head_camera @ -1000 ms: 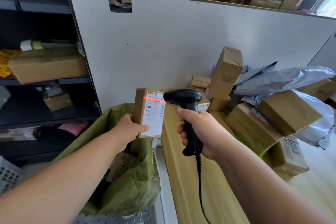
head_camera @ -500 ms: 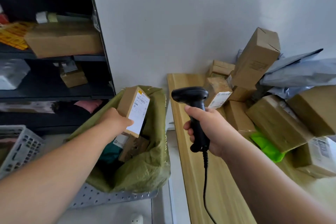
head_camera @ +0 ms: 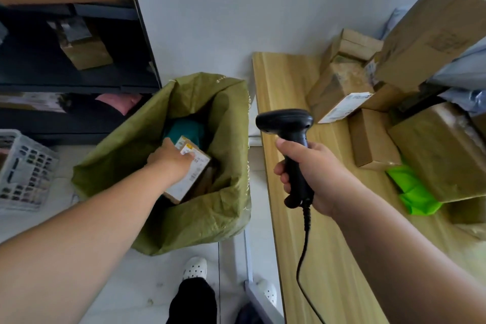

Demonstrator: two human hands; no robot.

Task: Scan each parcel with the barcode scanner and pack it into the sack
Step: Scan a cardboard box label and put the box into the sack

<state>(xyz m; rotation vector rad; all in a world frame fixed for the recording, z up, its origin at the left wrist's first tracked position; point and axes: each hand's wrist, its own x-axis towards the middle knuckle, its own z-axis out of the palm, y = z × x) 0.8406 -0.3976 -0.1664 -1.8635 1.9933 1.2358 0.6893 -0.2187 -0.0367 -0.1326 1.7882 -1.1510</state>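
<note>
Nearest, at the bottom edge: one white perforated clog [head_camera: 195, 268] and a black trouser leg [head_camera: 193, 300] on the pale floor.

Right hand [head_camera: 315, 176]: grip clamped round the handle of the black handheld barcode scanner [head_camera: 285, 119]. The scanner is upright above the near edge of the light wooden surface [head_camera: 284, 81], head pointing left. Its black cable [head_camera: 302, 258] hangs down out of view.

Left hand [head_camera: 168, 160]: reaches down into the open mouth of the olive-green woven sack [head_camera: 205, 218], grip clamped on the upper end of the small brown cardboard parcel [head_camera: 188, 179]. The parcel is tilted, white label up, inside the sack. Cannot tell whether it rests on the contents. A teal item [head_camera: 186, 127] lies deeper in the sack, just behind the parcel.

Sack stands on the floor, just beside the left edge of the surface.

On the surface, right side: a pile of brown cardboard boxes [head_camera: 373, 139], a bright green plastic bag [head_camera: 413, 192] wedged under one, and a grey plastic mailer [head_camera: 462, 71] at the far right.

Far left: white plastic lattice basket [head_camera: 23, 168] on the floor, dark metal shelf unit [head_camera: 79, 84] behind it with boxes on it. White wall [head_camera: 236, 8] at the back.
</note>
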